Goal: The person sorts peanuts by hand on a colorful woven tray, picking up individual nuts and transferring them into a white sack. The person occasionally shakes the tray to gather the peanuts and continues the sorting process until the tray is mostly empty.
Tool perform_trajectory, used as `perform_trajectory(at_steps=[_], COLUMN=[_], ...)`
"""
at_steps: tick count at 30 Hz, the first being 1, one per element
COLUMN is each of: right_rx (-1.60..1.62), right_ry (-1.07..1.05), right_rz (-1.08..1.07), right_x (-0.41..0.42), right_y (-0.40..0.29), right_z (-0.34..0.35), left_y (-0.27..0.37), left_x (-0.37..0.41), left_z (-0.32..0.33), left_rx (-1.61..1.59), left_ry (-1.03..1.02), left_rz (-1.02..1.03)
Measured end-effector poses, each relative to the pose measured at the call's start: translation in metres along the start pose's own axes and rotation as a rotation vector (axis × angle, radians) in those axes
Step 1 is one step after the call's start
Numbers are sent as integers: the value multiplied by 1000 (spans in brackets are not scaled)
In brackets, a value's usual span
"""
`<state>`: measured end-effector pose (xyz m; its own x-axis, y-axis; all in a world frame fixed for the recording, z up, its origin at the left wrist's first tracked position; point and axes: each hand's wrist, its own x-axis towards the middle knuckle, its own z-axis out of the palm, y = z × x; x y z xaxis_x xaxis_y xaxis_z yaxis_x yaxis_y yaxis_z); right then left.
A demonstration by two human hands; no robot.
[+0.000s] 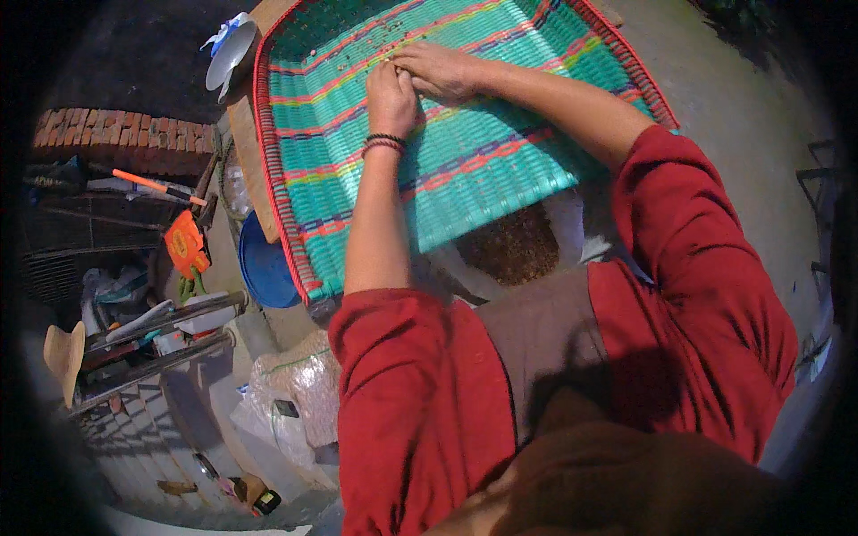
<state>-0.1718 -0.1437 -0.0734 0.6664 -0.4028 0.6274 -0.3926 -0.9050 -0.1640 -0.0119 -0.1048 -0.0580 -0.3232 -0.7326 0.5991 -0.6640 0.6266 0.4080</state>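
Observation:
A large green woven plastic tray (482, 194) with a red rim and coloured stripes lies before me. Small loose pieces (389, 37), like beans or kernels, are scattered near its upper part. My left hand (391, 100), with dark and reddish bands at the wrist, is over the tray, its fingertips meeting those of my right hand (439, 72). Both hands have bent fingers; whether they pinch a small piece cannot be told. Beneath the tray's near edge, a pale sack (568, 224) stands open with brown grains (516, 248) inside.
A wooden board (255, 181) shows beneath the tray's left side, near a blue round basin (261, 268). A pale scoop or bowl (231, 57) lies upper left. Lower left are a filled clear plastic bag (301, 388) and a straw hat (65, 362). A brick edge (127, 130) runs behind.

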Motion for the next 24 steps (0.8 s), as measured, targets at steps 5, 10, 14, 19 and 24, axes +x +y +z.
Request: perform_trajectory(at_steps=[5, 10, 14, 19, 24], right_rx=[70, 36, -199, -150, -202], right_ry=[-44, -52, -174, -359, -464], right_rz=[-30, 140, 507, 628, 501], right_x=[-42, -42, -6, 12, 28], right_y=[-69, -37, 64, 95, 94], right_z=[-40, -66, -61, -46, -29], left_y=[60, 5, -88, -177, -169], left_x=[-55, -20, 40, 73, 80], left_z=[-13, -37, -56, -36, 0], left_rx=[-55, 245, 387, 424, 316], left_ry=[-45, -68, -12, 9, -139], left_rz=[-16, 111, -303, -263, -65])
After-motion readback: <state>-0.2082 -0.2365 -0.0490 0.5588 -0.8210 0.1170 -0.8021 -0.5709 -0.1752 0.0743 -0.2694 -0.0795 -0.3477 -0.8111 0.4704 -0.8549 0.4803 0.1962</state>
